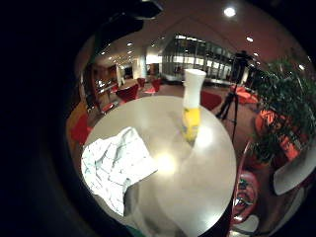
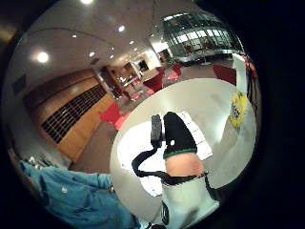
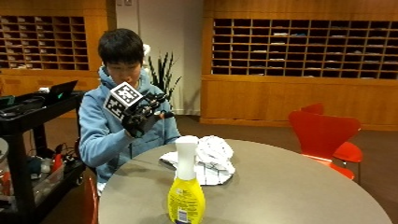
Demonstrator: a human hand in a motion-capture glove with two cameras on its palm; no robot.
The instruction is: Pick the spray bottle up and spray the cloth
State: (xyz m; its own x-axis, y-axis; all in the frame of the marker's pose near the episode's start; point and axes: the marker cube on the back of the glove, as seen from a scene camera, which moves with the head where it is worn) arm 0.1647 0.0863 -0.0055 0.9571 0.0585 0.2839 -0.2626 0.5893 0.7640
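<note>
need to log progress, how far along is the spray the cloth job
Nothing looks done yet. The spray bottle stands upright on the round table, untouched, apart from the crumpled cloth that lies behind it. The gloved right hand is raised above the table's far edge, holding nothing, so no reach is in hand. Left: grasp the bottle, lift it, aim at the cloth and spray.

Behind you stands a wall of wooden pigeonhole shelving (image 3: 298, 46), with a red moulded chair (image 3: 324, 133) by the round grey surface (image 3: 298, 186). A black cart (image 3: 24, 140) sits near the surface's edge, a leafy green plant (image 1: 289, 98) close by. Round ceiling lights (image 1: 229, 11) glow overhead.
</note>
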